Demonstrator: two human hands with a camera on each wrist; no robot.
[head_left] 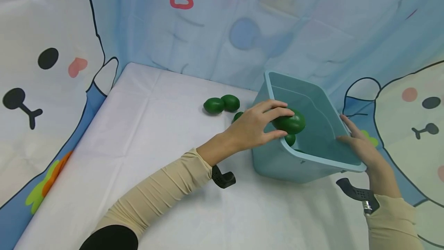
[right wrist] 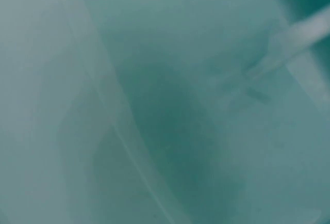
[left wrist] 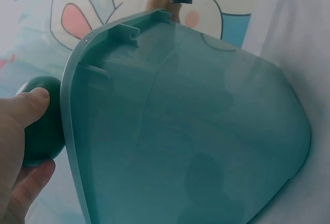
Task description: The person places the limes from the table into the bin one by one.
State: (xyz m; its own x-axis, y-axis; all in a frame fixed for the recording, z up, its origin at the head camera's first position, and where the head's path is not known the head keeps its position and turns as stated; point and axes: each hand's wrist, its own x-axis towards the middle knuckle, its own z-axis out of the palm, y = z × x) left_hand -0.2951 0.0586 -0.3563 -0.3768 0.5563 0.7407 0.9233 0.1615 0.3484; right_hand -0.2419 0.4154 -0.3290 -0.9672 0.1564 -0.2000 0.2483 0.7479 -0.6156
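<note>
My left hand (head_left: 258, 124) grips a glossy dark green oval fruit (head_left: 294, 122) over the near-left rim of a light teal plastic bin (head_left: 277, 165). In the left wrist view, the thumb and a finger hold the fruit (left wrist: 44, 123) close beside the bin's rim (left wrist: 67, 95). My right hand (head_left: 364, 149) holds the bin's right rim, and the bin is tilted. Another green fruit (head_left: 290, 139) shows inside the bin below the held one. Only the blurred teal bin wall (right wrist: 170, 105) fills the right wrist view.
Two green fruits (head_left: 214, 105) lie side by side on the white-covered table (head_left: 156, 126), left of the bin. A further fruit (head_left: 237, 116) is partly hidden behind the left hand. A blue patterned cloth (head_left: 208, 30) hangs behind the table.
</note>
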